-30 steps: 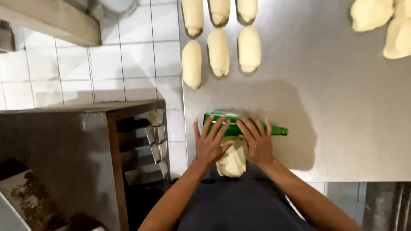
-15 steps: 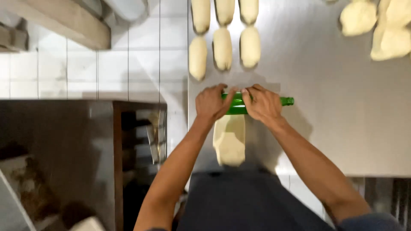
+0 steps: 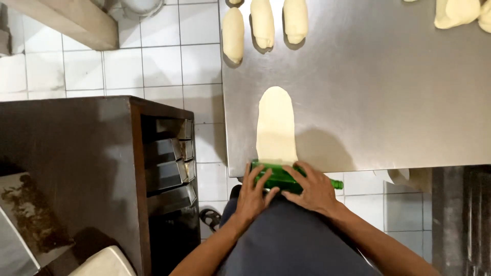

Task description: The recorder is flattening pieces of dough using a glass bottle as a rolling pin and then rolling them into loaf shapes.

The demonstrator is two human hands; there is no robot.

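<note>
While I look straight down from the head camera, I see both hands laid flat on a green glass bottle [image 3: 286,178] that lies on its side at the near edge of the steel table [image 3: 388,92]. My left hand [image 3: 254,193] rests palm-down on the bottle's left part, its fingers stretched out and slightly spread, not curled round the glass. My right hand [image 3: 313,188] covers the middle and right part in the same way, fingers extended and a little apart, pressing on top rather than gripping. The bottle's neck sticks out to the right past my right hand, beyond the table's edge. Just ahead of the bottle, touching it, a long flattened tongue of pale dough [image 3: 276,125] runs away from me across the steel, rounded at its far end. Further off, near the table's far left corner, three shaped dough rolls [image 3: 264,23] lie side by side, and more dough pieces [image 3: 458,11] sit at the far right. To my left stands a dark cabinet [image 3: 76,168] with stacked metal tins [image 3: 171,168] on its shelves, on the white tiled floor [image 3: 153,56]
</note>
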